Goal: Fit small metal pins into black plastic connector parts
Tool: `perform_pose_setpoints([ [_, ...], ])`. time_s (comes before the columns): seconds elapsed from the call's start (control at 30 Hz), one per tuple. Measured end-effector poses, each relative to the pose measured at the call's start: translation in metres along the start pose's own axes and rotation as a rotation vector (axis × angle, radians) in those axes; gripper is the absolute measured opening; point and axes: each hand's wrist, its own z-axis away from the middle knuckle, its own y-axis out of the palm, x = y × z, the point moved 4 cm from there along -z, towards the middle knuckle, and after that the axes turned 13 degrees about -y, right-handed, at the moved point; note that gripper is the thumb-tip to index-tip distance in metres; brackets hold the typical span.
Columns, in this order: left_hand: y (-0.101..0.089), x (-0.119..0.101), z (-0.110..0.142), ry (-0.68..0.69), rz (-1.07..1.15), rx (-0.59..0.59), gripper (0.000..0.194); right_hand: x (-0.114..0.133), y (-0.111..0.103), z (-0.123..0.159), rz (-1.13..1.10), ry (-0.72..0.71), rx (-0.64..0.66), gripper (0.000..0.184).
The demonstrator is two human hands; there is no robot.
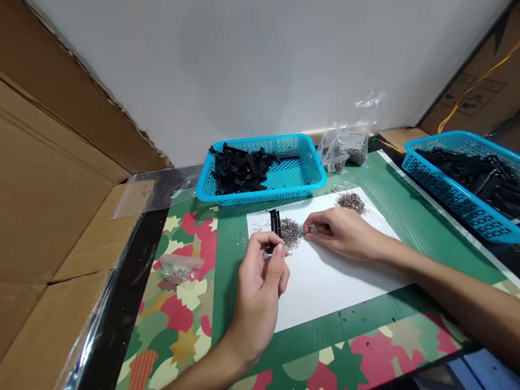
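Observation:
My left hand point(261, 286) is closed around a slim black plastic part point(274, 224) and holds it upright over a white sheet point(331, 278). My right hand point(342, 233) rests on the sheet, fingertips pinched together at a small pile of tiny metal springs point(292, 231). What the pinch holds is too small to make out. A second pile of springs point(351, 201) lies just behind the right hand.
A blue basket point(304, 173) with black parts stands behind the sheet. Another blue basket point(456, 199) of black parts sits at the right. Clear bags of springs point(346, 146) lie by the wall. A small plastic bag point(177, 269) lies at the left. Cardboard walls stand on both sides.

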Motion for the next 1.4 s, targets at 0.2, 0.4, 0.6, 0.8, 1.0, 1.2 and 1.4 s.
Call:
perform_pose_setpoints([
  [0.2,-0.001,0.002,0.001,-0.024,-0.046,0.048,0.026,-0.007,-0.004,0.004,-0.271,-0.051,0.045,0.019],
  [0.4,0.000,0.003,0.002,-0.048,-0.071,0.082,0.029,-0.010,-0.007,0.005,-0.463,-0.018,0.044,0.022],
  [0.6,0.001,0.003,0.002,-0.049,-0.062,0.094,0.029,0.001,-0.002,0.008,-0.275,-0.094,0.126,0.018],
  [0.8,0.001,0.002,0.003,-0.046,-0.069,0.102,0.029,0.005,-0.001,0.008,-0.144,-0.105,0.061,0.020],
  [1.0,0.001,0.002,0.003,-0.048,-0.064,0.106,0.029,0.007,0.007,0.008,-0.103,-0.121,0.045,0.019],
  [1.2,0.001,0.003,0.003,-0.054,-0.068,0.096,0.031,0.008,0.013,0.007,-0.151,-0.205,-0.006,0.019],
  [1.4,0.000,0.003,0.004,-0.041,-0.073,0.079,0.031,0.015,0.001,0.010,-0.249,-0.272,-0.210,0.023],
])
